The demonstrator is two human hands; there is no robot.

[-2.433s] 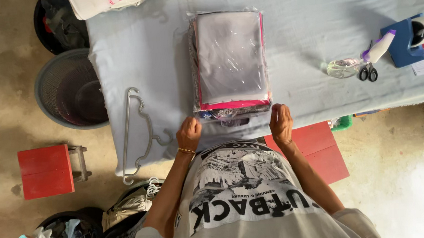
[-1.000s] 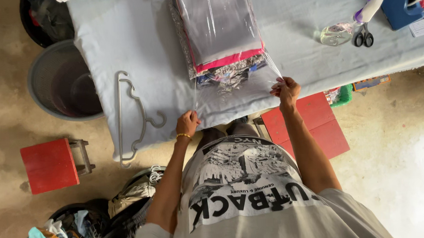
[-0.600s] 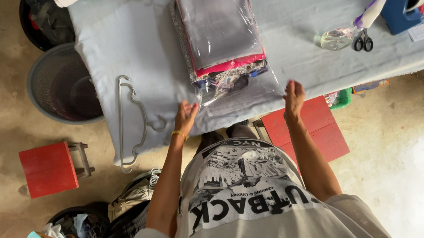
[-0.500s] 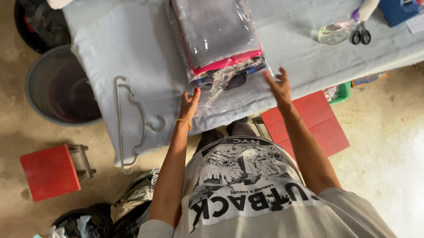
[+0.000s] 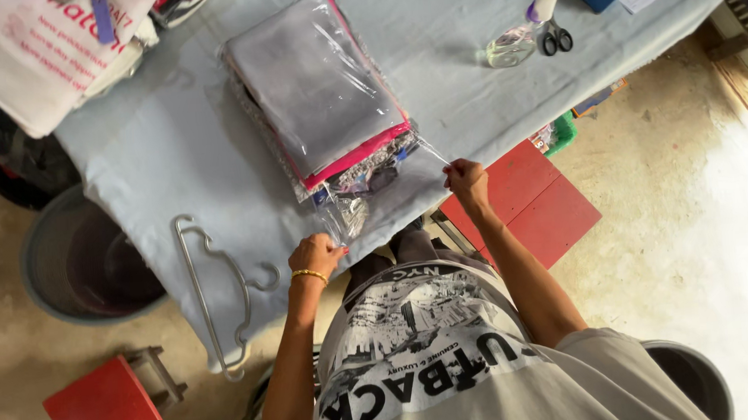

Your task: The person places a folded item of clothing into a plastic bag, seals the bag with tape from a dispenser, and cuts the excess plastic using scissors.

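I see my left hand (image 5: 314, 254) pinched shut on the near left corner of a clear plastic bag (image 5: 364, 193), a gold bangle on its wrist. My right hand (image 5: 465, 178) is closed too, thumb and fingers gripping the bag's near right corner, so the open end stretches taut between both hands at the table's front edge. The bag lies flat on the pale blue tablecloth (image 5: 163, 154) and runs away from my hands, holding a stack of folded garments (image 5: 319, 92), grey on top with a pink layer and a patterned one showing at the near end. Just left of my left hand, wire hangers (image 5: 223, 288) rest on the cloth. Beyond my right hand, well apart, lie scissors (image 5: 552, 38). Below my right forearm stands a red stool (image 5: 534, 204).
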